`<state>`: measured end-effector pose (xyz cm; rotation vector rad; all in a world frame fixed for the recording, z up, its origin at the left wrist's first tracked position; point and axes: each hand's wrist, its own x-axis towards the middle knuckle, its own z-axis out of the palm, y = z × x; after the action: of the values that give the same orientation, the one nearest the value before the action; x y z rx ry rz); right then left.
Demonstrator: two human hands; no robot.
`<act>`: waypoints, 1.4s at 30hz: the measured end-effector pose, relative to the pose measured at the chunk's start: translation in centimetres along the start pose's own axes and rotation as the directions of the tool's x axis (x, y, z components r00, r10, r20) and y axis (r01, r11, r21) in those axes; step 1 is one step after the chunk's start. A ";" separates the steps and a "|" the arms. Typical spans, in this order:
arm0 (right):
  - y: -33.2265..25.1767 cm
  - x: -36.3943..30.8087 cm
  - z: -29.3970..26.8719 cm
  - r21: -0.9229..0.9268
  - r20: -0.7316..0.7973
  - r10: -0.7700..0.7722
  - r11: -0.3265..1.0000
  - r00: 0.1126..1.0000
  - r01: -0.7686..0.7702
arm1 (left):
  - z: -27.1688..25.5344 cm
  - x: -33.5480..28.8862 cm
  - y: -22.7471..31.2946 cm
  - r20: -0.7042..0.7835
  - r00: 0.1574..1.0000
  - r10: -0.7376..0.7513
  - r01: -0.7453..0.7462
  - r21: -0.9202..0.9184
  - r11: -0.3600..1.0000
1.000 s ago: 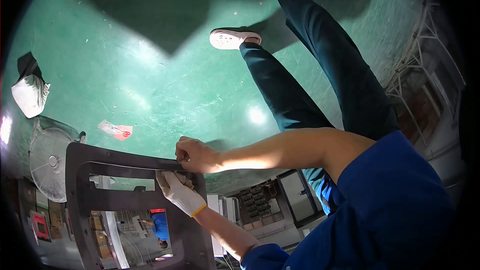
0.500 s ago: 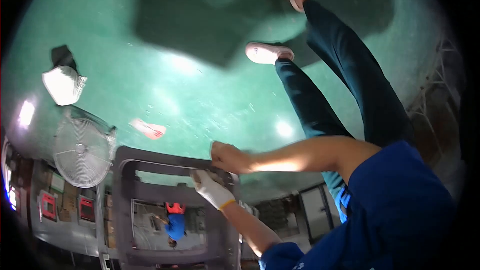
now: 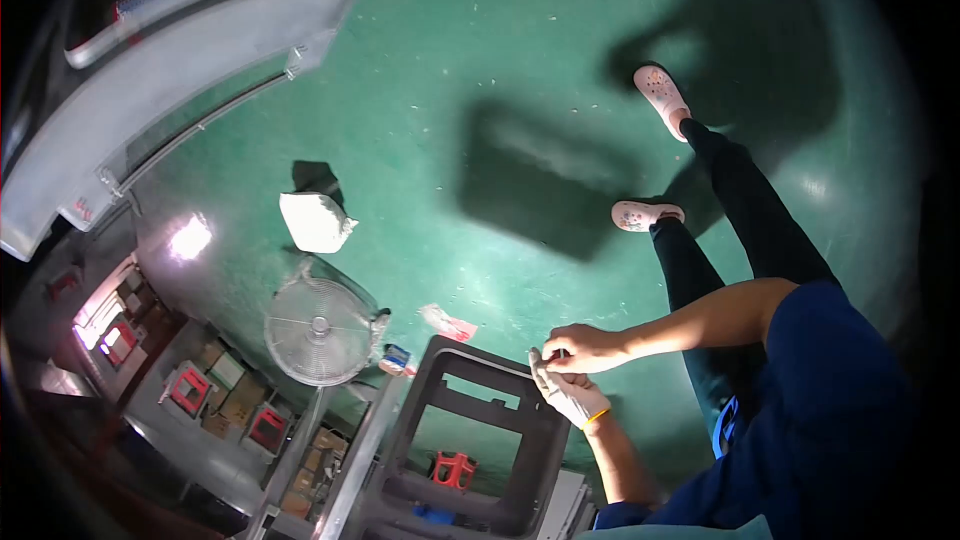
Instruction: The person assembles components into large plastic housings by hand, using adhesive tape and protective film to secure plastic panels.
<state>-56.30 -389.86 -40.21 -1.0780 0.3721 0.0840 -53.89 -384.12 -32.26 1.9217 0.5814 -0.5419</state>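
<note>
Pinching corner of dark grey plastic frame [image 3: 470, 440]: gloved left hand [image 3: 566, 395], bare right hand [image 3: 583, 348], fingers closed.

A white bag [image 3: 316, 221] lies on the green floor far to my left, beyond the fan. A small pink and white wrapper [image 3: 448, 323] lies flat just left of my hands. Brown cardboard boxes [image 3: 232, 395] with red-and-white labels crowd the shelf at lower left.

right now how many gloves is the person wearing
1: a white glove on one hand, at the dark frame's corner. The other hand is bare, touching the gloved fingertips.
</note>
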 end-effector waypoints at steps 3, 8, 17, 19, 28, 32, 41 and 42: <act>-2.3 -1.3 -3.3 0.102 -0.006 -0.007 0.995 1.000 0.008 | 3.3 -1.8 2.6 0.022 0.998 -0.062 0.062 -0.028 0.998; -7.3 -3.2 -7.9 0.205 -0.078 -0.005 0.979 0.997 0.021 | 6.8 -4.7 5.7 0.217 0.976 -0.022 0.036 -0.057 0.998; -18.7 -6.5 -15.0 0.055 -0.418 -0.116 0.987 0.901 0.153 | 15.6 -10.7 13.7 0.355 0.933 -0.063 0.095 -0.074 0.993; -19.9 -6.7 -16.9 0.017 -0.465 -0.158 0.982 0.871 0.188 | 16.7 -10.5 14.3 0.434 0.894 -0.109 0.199 -0.168 0.965; -23.4 -3.1 -21.5 0.185 -0.457 -0.071 0.967 0.887 0.173 | 19.9 -10.1 18.4 0.490 0.872 -0.004 0.149 -0.256 0.955; -23.5 1.7 -21.2 0.454 -0.478 0.019 0.861 0.878 0.229 | 20.3 -7.1 20.9 0.449 0.893 0.035 0.116 -0.306 0.945; -25.3 17.1 -22.8 0.653 -0.614 0.180 0.662 0.769 0.367 | 21.4 2.1 27.7 0.472 0.867 0.159 0.165 -0.573 0.803; -25.7 18.5 -22.9 0.646 -0.632 0.201 0.670 0.748 0.366 | 21.4 2.9 28.3 0.493 0.847 0.200 0.140 -0.568 0.811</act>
<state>-38.52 -424.14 -34.31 -0.2388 0.9154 -0.5421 -36.73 -413.77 -22.49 1.1076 0.2934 -0.7411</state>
